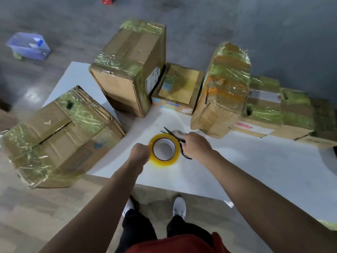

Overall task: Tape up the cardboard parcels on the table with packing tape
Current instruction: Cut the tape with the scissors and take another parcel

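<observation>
My left hand (139,153) grips the left rim of a yellowish roll of packing tape (165,159) that sits on the white table (255,170). My right hand (196,146) holds black scissors (170,133) just right of the roll, blades open and pointing away from me. Several taped cardboard parcels ring the work spot: a large box (60,136) at the left overhanging the table edge, a tall box (129,70) behind, a small open-topped box (179,88), a bulging wrapped parcel (224,92), and flatter parcels (277,114) at the right.
The table's near edge runs diagonally just above my white shoes (179,205). A purple plastic container (29,45) lies on the grey floor at the far left. A red object (106,0) sits at the top edge.
</observation>
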A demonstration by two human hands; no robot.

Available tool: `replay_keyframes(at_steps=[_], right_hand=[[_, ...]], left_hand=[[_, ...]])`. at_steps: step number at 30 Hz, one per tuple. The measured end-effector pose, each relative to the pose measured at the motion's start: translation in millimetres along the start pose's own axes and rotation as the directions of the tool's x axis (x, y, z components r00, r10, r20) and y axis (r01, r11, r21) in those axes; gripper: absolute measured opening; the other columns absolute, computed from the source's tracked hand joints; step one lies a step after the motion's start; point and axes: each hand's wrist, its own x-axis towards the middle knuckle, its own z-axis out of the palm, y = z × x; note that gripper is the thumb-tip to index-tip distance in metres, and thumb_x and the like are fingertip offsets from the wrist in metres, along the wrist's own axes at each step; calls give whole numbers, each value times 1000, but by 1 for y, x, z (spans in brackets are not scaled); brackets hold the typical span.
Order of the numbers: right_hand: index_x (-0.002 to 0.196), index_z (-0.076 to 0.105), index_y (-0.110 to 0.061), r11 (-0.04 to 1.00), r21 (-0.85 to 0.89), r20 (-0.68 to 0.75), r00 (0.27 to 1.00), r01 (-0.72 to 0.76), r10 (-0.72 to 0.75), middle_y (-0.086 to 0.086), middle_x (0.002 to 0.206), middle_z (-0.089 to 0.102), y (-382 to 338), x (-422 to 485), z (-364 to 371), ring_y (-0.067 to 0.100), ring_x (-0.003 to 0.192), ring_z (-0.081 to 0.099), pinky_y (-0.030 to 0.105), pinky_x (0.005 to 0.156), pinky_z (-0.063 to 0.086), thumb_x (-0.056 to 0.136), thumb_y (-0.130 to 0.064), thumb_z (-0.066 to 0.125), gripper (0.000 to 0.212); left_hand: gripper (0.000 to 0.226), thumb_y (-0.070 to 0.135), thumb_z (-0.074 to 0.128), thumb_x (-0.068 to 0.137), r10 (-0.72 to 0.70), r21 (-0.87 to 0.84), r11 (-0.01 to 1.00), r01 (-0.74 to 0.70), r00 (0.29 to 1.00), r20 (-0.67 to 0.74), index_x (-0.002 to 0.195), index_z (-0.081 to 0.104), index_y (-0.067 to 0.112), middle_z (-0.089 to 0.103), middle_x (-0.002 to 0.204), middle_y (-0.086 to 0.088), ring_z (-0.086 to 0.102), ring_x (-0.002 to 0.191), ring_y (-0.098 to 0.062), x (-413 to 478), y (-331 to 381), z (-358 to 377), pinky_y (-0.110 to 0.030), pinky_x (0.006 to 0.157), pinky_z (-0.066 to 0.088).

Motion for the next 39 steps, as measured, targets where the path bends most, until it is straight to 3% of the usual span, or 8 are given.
replay_keyframes(at_steps=[7,11,12,18,22,26,32,39], right_hand=[[87,53,-6,976,152,-61,987,154,-147,10,91,53,-44,5,-31,31,88,55,33,65,38,98,-19,43,20],[65,44,-14,941,248,-65,974,228,-219,13,79,55,-81,4,-50,30,75,50,30,58,34,88,-8,48,25],[63,43,-17,936,265,-53,972,233,-228,14,80,57,-91,4,-54,29,73,49,28,58,34,85,-4,47,26],[93,65,-10,918,190,-129,935,349,-329,12,92,67,-153,13,-60,33,87,61,31,67,43,96,-20,49,19],[98,65,-9,928,155,-166,935,339,-314,11,97,67,-190,22,-62,33,91,61,34,70,46,97,-22,49,21],[82,60,-23,976,133,-255,958,172,-134,-2,92,58,-230,33,-64,24,92,58,28,64,33,86,-8,54,17],[128,56,-20,996,57,-316,945,-67,81,7,129,51,-295,50,-42,30,126,43,43,96,42,96,-45,51,41],[153,25,-25,892,254,-259,862,-375,436,5,158,22,-318,40,-14,30,144,20,55,111,28,93,-67,41,75]], left_hand=[[27,1,46,96,122,-124,986,-111,989,83,74,51,16,53,80,-1,53,71,-15,-46,30,-11,-40,96,49],[19,6,47,98,282,287,918,-274,959,13,111,59,1,61,116,-13,57,112,-28,-65,45,-36,-33,93,42],[18,5,46,98,260,171,950,-262,965,38,108,60,1,61,112,-13,58,110,-27,-64,47,-44,-34,94,43],[24,7,48,88,371,-13,925,-381,908,-193,74,67,3,51,67,-8,42,65,-18,-55,51,-94,-27,58,35],[31,6,51,83,469,-57,873,-485,865,-178,60,69,15,60,68,-9,53,67,-19,-39,64,-131,-39,70,55],[26,4,50,89,601,41,796,-603,781,-172,95,75,7,73,85,-12,67,78,-26,-17,68,-178,-38,79,57],[29,3,45,90,748,305,629,-715,664,15,63,49,14,47,57,1,40,54,-15,24,72,-257,-17,44,29],[39,26,47,100,735,519,359,-776,578,356,137,53,17,60,131,-7,56,119,-27,54,68,-276,-35,100,44]])
